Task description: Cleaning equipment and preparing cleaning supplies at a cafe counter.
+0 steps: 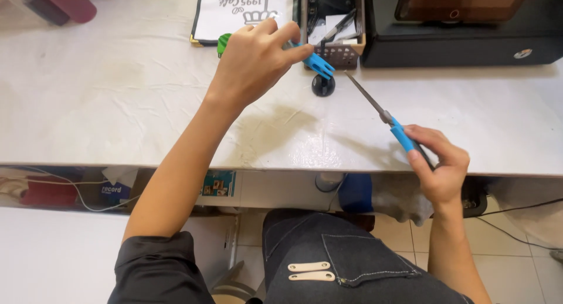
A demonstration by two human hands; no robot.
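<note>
Head view: left hand point(253, 60), fingers pinched on a blue plastic piece point(318, 64) near bench point(117, 104) far edge. Right hand point(441, 163), fingers clamped on blue-handled tool point(387, 117) at front edge.

Blue-handled tool point(392, 123) w/ grey shaft; blue plastic piece point(318, 63); black base point(323, 85); white counter point(117, 104).

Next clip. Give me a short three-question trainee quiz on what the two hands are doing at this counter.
1. True or false: the right hand holds a tool by its blue handle.
2. The left hand pinches which item? A) blue plastic piece B) pen C) green object
3. Fill in: the tool's thin metal shaft points toward the small ___ round base on the white counter.

Key: 1 true; 2 A; 3 black.
</note>
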